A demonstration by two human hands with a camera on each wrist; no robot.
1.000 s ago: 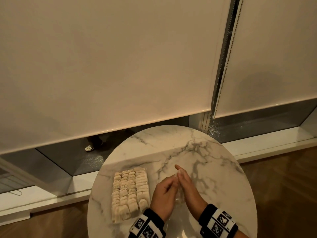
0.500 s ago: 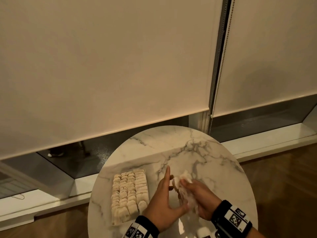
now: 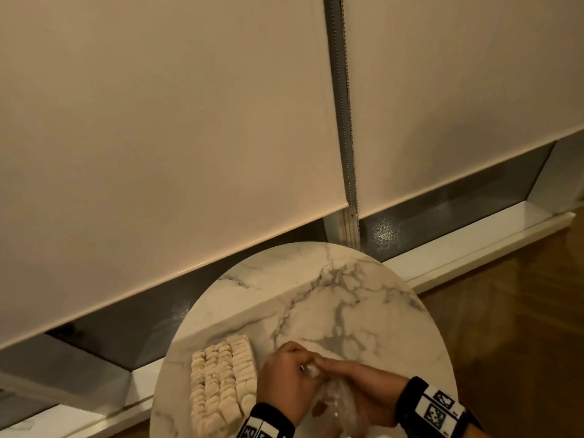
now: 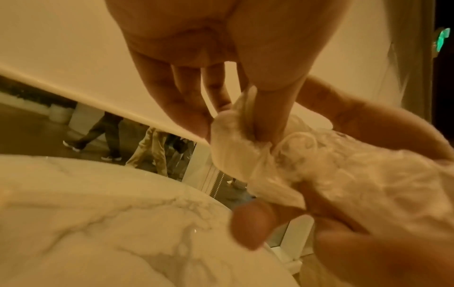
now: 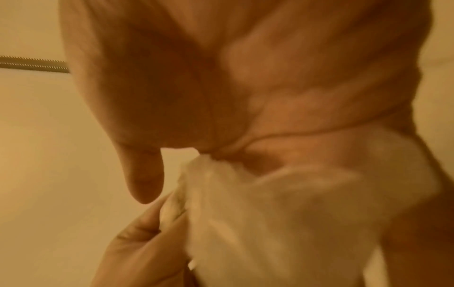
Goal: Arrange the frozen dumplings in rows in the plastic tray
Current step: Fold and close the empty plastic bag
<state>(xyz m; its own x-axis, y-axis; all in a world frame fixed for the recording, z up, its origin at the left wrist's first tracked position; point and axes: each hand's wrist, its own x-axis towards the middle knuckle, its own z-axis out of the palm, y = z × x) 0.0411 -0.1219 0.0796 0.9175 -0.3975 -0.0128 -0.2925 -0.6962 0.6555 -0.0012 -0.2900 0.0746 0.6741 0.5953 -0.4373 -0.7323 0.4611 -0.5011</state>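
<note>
Marble counter (image 3: 331,298) before us carries the dumplings (image 3: 221,384), packed in rows at its left. Beside them our left hand (image 3: 286,379) pinches the top of a crinkled plastic bag (image 3: 338,403), while our right hand (image 3: 363,385) grips its body.

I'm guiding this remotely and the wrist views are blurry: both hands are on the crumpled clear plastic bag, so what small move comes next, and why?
Probably pull the bag's mouth apart. The left hand pinches a bunched edge of the crumpled clear plastic bag and the right hand grips its body, so it looks closed. The rows of pale frozen dumplings sit beside the hands on the round marble table.
</note>
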